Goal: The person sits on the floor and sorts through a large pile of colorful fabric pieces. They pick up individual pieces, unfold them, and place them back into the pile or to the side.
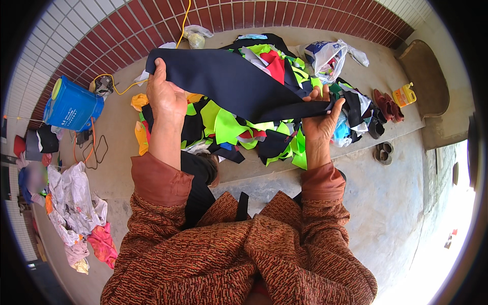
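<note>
A long dark navy piece of fabric [223,76] is stretched between my two hands. Its left end is held by my left hand [166,96], thumb on top. My right hand [320,122] holds the narrower right end, palm up, with the fabric lying across it between thumb and fingers. The strip narrows toward the right and its lower edge is folded there. Below and behind it spreads a heap of fabric scraps [223,127] in neon green, black, red, white and orange, partly hidden by the strip.
A blue tank [73,104] with a hose stands at the left, near a pile of crumpled cloths [76,195]. Farther back are a plastic bag [325,58] and a tiled wall [229,18]. Dark red shoes [389,105] and a yellow jug [404,95] sit at the right.
</note>
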Motion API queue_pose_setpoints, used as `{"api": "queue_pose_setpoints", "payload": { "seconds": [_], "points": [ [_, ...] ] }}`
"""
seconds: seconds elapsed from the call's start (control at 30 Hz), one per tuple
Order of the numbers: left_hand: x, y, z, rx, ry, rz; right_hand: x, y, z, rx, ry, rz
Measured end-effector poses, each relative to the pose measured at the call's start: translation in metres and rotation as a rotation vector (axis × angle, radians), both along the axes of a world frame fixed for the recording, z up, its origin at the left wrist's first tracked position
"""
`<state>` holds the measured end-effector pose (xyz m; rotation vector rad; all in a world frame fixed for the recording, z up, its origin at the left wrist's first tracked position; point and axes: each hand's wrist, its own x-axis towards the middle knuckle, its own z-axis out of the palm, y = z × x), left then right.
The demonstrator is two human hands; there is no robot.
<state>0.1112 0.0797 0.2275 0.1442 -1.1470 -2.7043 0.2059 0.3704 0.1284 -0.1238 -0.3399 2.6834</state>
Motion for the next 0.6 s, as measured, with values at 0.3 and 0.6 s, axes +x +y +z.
{"api": "queue_pose_setpoints", "payload": {
  "seconds": [0.3, 0.6],
  "points": [
    [0.0, -0.001, 0.001, 0.038, 0.028, -0.038, -0.003, -0.001, -0.008, 0.353, -0.306, -0.044],
    [0.002, -0.001, 0.005, 0.026, 0.051, 0.013, -0.003, 0.015, -0.002, 0.502, -0.289, -0.212]
  ]
}}
